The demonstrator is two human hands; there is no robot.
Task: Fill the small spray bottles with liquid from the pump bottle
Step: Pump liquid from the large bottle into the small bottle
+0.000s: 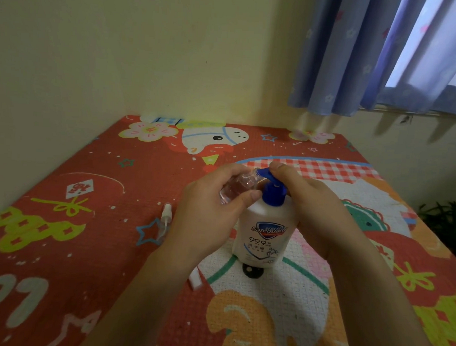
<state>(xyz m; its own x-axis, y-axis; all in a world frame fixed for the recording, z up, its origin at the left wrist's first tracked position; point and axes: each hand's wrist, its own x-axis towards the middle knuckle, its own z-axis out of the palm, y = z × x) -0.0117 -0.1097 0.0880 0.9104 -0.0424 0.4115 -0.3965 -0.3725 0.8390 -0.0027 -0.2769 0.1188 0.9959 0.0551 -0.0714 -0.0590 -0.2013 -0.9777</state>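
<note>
Second spray bottle (164, 223) left of pump bottle (264, 237), seemingly capped.

Count, tabletop (88, 245):
- pump bottle (264, 234), white w/ blue pump: 1, approx. centre.
- small clear spray bottles: 2. One spray bottle (236, 186) w/o cap at the pump spout; second spray bottle (164, 223) w/ white sprayer lying nearer the left edge.
- small white piece (194, 277), loose, nearer the front edge: 1, can't ID.
- hands: 2, left hand (209, 219), right hand (316, 210).
</note>
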